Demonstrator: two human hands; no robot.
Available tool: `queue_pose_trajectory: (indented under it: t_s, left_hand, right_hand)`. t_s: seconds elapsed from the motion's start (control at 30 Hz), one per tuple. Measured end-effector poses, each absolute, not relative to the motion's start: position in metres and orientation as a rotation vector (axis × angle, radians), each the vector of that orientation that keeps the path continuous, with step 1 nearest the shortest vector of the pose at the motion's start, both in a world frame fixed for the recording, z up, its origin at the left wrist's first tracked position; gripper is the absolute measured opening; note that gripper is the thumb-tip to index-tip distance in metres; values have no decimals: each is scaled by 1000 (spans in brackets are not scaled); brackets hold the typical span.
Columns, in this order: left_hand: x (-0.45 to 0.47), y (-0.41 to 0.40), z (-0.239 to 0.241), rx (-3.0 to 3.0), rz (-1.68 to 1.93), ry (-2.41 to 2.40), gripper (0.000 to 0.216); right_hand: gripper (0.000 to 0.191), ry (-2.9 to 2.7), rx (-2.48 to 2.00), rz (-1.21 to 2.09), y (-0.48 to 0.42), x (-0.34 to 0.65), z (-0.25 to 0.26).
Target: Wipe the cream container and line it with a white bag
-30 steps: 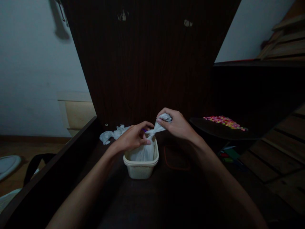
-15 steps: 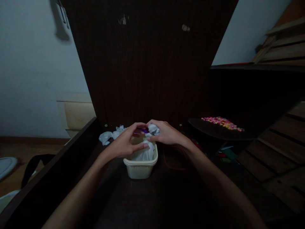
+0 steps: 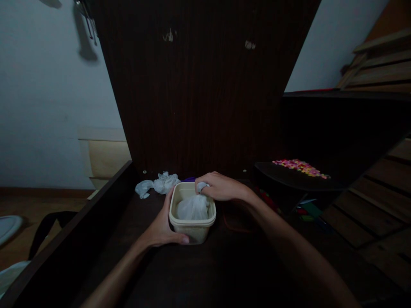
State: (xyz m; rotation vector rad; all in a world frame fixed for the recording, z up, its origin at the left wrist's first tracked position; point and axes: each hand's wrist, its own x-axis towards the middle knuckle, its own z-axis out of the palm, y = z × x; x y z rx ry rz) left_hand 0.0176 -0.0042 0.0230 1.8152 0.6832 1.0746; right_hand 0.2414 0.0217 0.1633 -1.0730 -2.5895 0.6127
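Note:
A cream plastic tub (image 3: pixel 192 223) stands on the dark wooden surface in front of me. My left hand (image 3: pixel 165 226) is wrapped round its left side, thumb on the front wall and fingers behind the rim. Inside the tub lies a thin, whitish plastic bag (image 3: pixel 193 208), bunched up. Over the tub's back right corner, my right hand (image 3: pixel 220 186) is closed on a gathered part of the bag, which pokes out between the fingers. Most of its fingertips are hidden.
Crumpled white plastic bags (image 3: pixel 163 183) lie behind the tub, left of it, beside something purple (image 3: pixel 188 179). A dark corner shelf (image 3: pixel 282 175) on the right bears many small pink and yellow pieces (image 3: pixel 302 167). A raised dark panel (image 3: pixel 205 94) stands behind.
My left hand has moved from above the tub down to its left side and grips it. My right hand remains at the back right, closed on the bag, which now sits lower in the tub.

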Motion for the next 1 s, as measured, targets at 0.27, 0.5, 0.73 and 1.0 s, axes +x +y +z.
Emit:
queue_pose_trajectory:
  t_s: [0.27,0.5,0.73,1.0]
  left_hand:
    - [29,-8,8,1779,1025,793,120]
    - [30,-10,11,1767,1102,767,121]
    - [28,-12,9,1741,1087,793,117]
    - [28,-11,7,1732,1091,800,122]
  right_hand:
    - [22,-2768,-1015,589,13,235,171]
    - [20,-2866,-1089,64,9,236,195]
    - [14,-2092,-979,-218,22,270,228]
    - [5,-1517,-1097,-153,67,309,216]
